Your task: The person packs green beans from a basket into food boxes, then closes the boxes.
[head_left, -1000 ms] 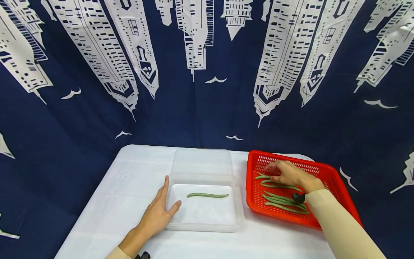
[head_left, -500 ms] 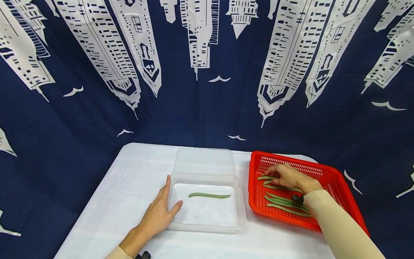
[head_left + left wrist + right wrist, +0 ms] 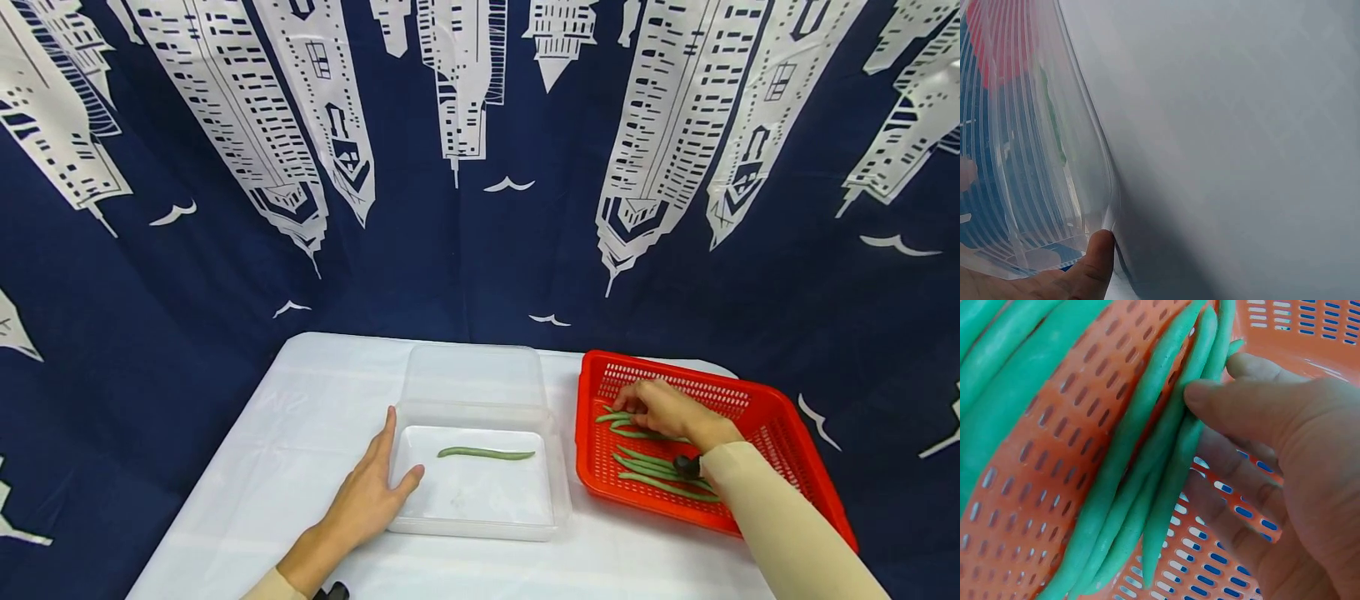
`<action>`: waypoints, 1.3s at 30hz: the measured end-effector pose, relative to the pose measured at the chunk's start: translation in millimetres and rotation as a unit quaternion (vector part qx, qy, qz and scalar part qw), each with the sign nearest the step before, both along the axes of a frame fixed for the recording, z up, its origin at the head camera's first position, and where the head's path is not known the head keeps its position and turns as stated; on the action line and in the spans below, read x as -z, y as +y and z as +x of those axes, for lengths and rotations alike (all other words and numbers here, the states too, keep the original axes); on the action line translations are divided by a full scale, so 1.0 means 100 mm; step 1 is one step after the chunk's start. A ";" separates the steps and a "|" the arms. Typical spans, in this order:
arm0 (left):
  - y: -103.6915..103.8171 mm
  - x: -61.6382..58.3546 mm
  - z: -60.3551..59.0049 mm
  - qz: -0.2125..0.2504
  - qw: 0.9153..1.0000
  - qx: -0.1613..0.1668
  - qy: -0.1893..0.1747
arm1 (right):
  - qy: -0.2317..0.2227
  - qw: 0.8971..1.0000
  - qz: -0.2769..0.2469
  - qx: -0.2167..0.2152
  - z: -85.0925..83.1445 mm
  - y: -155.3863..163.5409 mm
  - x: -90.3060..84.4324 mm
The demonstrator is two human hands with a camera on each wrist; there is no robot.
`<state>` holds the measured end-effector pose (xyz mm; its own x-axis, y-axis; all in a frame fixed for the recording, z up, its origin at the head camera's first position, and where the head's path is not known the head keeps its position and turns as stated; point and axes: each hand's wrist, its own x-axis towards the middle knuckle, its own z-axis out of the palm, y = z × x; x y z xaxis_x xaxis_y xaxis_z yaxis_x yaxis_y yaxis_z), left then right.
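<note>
From where I stand, the right hand (image 3: 663, 408), in the red basket (image 3: 582, 425) at right, appears to pinch one bean (image 3: 1175, 475); neighbouring beans (image 3: 1116, 462), pressed close, could drag along. Lower left of centre, the left hand (image 3: 367, 492), thumb and forefinger spread, touches the clear box (image 3: 480, 531); uneven pressure could slide it.

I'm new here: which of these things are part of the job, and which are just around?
Part of the job, it seems:
right hand, pinching a bean
green beans
red basket around them
left hand, touching the clear container
single bean inside it

Just around:
white table
dark blue patterned cloth
</note>
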<state>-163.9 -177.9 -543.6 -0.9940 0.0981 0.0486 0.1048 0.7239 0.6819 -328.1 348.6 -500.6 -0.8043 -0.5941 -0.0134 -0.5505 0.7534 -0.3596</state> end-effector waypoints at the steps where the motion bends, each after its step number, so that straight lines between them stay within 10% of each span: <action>1: 0.00 0.00 0.00 0.000 1.000 0.001 0.000 | 0.000 1.000 0.000 0.003 0.01 0.00 -0.01; 39: 0.03 -0.01 0.01 -0.033 0.999 0.004 -0.002 | 0.100 0.994 -0.029 0.021 0.46 -0.25 -0.61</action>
